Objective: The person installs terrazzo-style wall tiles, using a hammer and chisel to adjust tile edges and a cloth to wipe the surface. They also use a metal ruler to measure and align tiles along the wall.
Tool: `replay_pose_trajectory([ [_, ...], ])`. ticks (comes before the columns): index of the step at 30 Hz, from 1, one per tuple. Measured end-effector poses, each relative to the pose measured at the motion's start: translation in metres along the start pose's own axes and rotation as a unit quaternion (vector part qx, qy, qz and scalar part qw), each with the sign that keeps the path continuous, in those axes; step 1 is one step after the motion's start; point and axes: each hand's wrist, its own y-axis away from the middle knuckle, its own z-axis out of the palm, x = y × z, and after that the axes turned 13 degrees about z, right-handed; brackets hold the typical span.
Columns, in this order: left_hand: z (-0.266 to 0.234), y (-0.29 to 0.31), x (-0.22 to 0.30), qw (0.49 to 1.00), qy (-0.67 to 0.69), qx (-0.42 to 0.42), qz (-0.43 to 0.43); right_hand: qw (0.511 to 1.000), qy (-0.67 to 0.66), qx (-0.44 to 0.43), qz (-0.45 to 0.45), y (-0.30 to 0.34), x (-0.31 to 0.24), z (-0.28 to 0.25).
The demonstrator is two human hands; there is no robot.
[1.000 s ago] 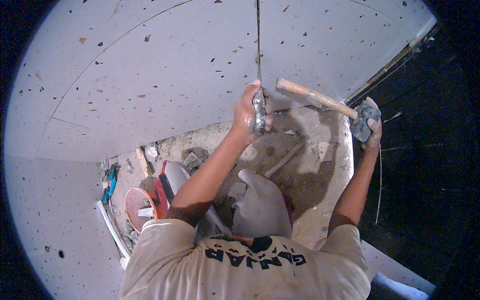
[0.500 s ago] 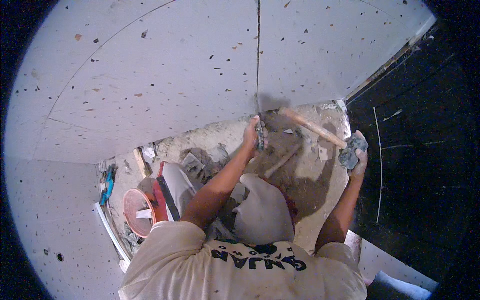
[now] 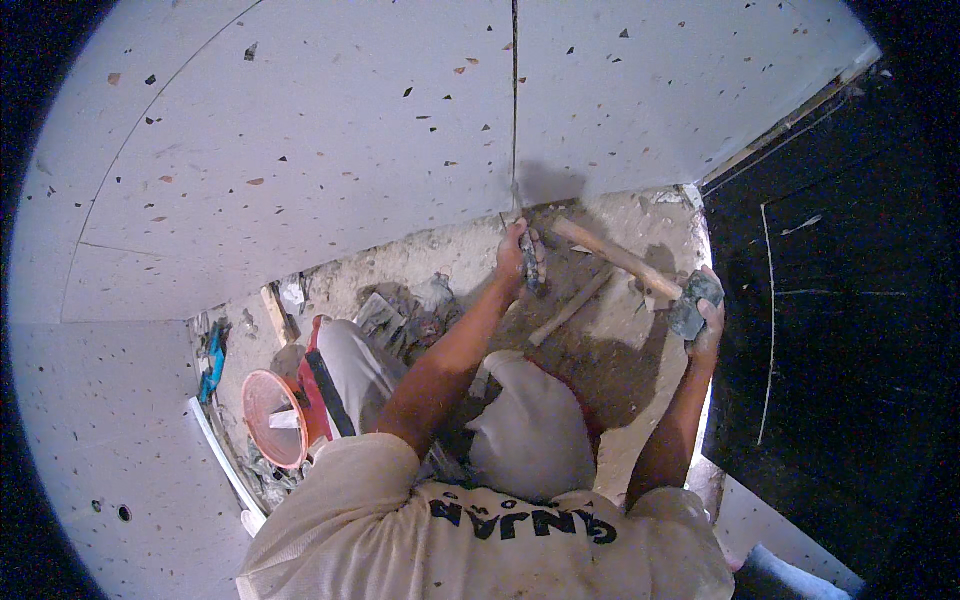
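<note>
My left hand (image 3: 512,258) is closed round a dark, narrow tool (image 3: 531,270) whose kind I cannot make out. It is held at the foot of the speckled white wall panel (image 3: 380,130), just below the dark vertical joint. On the right, my right hand (image 3: 709,318) grips a hammer (image 3: 625,258) by its grey, dust-caked head. The hammer's wooden handle slants away to the left, its free end a short way from my left hand. A shadow falls on the panel beside the joint.
Rubble and broken pieces (image 3: 395,312) lie left of my knees on the dirt floor (image 3: 630,395). A pale stick (image 3: 570,308) lies ahead. An orange bucket (image 3: 250,420), a wooden strip (image 3: 277,312) and a blue item (image 3: 212,362) sit left. A black panel (image 3: 840,330) bounds the right.
My left hand has shifted slightly right and up towards the panel's joint. The right hand, with the hammer, has come a little to the left. The view has tilted slightly.
</note>
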Motion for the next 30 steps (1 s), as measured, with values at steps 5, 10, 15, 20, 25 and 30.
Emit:
replay_pose_trajectory([
  [5,0.002,-0.006,-0.011,1.0,0.001,0.016,0.019,1.0,-0.01,0.027,0.011,-0.009,0.003,0.021],
  [10,-0.007,-0.013,-0.016,1.0,0.022,-0.005,0.017,0.999,0.004,0.036,0.01,-0.033,0.011,0.012],
  [15,-0.008,-0.015,-0.019,0.999,0.007,0.023,0.032,1.0,-0.016,0.016,0.003,-0.059,-0.009,-0.008],
  [20,-0.009,-0.013,-0.017,0.999,-0.002,0.001,0.041,0.999,-0.009,0.027,0.036,-0.096,-0.045,-0.018],
  [25,-0.006,-0.009,-0.013,0.997,-0.047,0.037,0.054,0.996,0.073,-0.051,0.031,-0.136,-0.038,0.024],
  [30,-0.017,0.002,0.003,0.996,-0.081,0.039,0.021,0.993,0.086,-0.079,0.004,-0.147,-0.025,0.035],
])
